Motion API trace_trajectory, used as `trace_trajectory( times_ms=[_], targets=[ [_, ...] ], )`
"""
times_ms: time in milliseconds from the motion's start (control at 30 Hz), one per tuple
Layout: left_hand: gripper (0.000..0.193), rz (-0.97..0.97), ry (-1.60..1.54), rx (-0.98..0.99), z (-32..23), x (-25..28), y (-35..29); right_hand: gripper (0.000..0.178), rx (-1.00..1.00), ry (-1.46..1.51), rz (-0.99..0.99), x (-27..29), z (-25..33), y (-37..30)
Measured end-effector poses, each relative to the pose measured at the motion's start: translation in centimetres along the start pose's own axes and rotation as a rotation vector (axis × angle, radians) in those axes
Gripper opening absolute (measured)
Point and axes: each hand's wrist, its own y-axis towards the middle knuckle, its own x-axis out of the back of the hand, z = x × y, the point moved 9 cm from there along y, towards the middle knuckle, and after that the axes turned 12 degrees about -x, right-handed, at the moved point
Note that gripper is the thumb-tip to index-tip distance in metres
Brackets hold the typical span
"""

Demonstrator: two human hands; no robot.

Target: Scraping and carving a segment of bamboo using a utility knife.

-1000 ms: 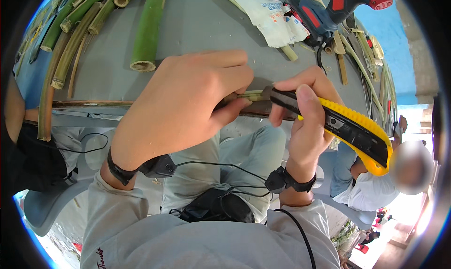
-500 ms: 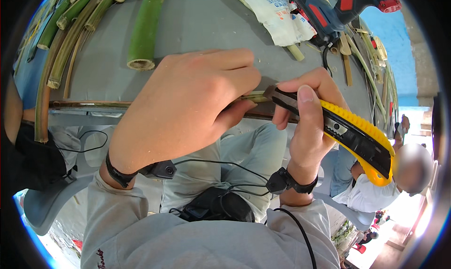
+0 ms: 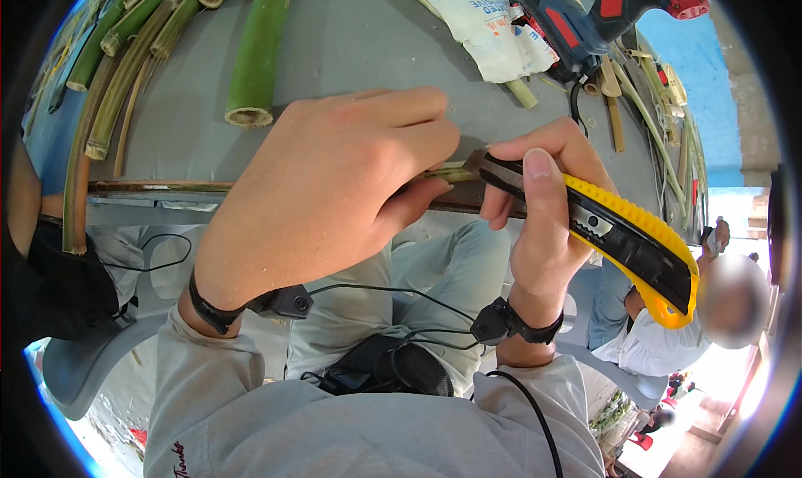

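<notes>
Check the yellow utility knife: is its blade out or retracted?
Out: a short blade shows past the utility knife nose, meeting the thin bamboo strip beside the right hand thumb.

A glossy yellow-and-black plastic utility knife (image 3: 626,240) with a dull metal blade is showing against a thin, fibrous pale-green bamboo strip (image 3: 447,174), while smooth, waxy green bamboo stalks (image 3: 255,52) are lying on the matt grey tabletop (image 3: 351,44).

Bright, even daylight fills the scene, strongest at the lower right below the yellow utility knife (image 3: 622,240), where the ground washes out to near white. The grey table (image 3: 351,52) above the knife shows only soft shadows. Fisheye distortion bends straight edges toward the black circular rim. Focus is sharp around the knife; a nearby person's face is blurred.
</notes>
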Motion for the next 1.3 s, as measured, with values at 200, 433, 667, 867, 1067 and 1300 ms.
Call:
trace_trajectory(
  times_ms=[200, 433, 667, 867, 1067, 1300],
  targets=[
    [0.028, 0.025, 0.004, 0.001, 0.0, -0.1, 0.0, 0.015, 0.0, 0.013, -0.013, 0.0, -0.1, 0.0],
    [0.027, 0.03, 0.009, -0.004, -0.1, -0.1, 0.1, 0.016, -0.009, 0.029, -0.016, -0.1, -0.1, -0.1],
    [0.026, 0.03, 0.007, -0.006, -0.1, -0.1, 0.1, 0.015, -0.006, 0.007, 0.01, -0.2, -0.1, -0.1],
    [0.026, 0.031, 0.004, -0.009, 0.0, -0.2, 0.0, 0.013, 0.05, -0.041, 0.037, -0.6, 0.3, 0.3],
    [0.027, 0.01, 0.016, -0.008, -0.1, -0.1, 0.0, 0.015, -0.002, -0.279, 0.108, -1.8, 1.0, 0.9],
    [0.026, 0.014, -0.017, 0.009, 0.2, -0.1, -0.1, 0.015, -0.064, -0.284, 0.158, -2.7, 1.5, 1.3]
  ],
)
